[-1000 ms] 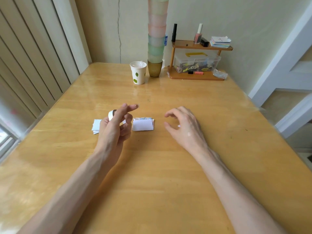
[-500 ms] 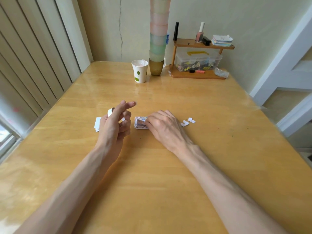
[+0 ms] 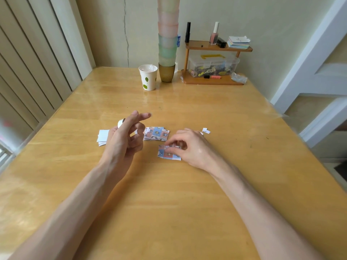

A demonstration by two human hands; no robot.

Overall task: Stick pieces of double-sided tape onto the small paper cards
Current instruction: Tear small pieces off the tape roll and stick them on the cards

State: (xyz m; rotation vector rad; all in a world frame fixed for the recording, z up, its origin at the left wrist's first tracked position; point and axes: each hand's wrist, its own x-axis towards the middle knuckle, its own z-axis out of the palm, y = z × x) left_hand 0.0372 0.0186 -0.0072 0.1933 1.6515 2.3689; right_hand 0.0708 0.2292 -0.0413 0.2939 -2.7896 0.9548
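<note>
One card (image 3: 165, 156) pinched by right hand (image 3: 190, 147); left hand (image 3: 123, 141) grips tape roll (image 3: 120, 123).

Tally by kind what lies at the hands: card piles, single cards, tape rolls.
White card pile: 1
Patterned card pile: 1
Single patterned card, pinched by the right hand: 1
Tape roll, in the left hand: 1
Total: 4

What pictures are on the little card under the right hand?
The card has pink and blue patchwork squares with small cartoon figures; best seen in the head view.
</note>
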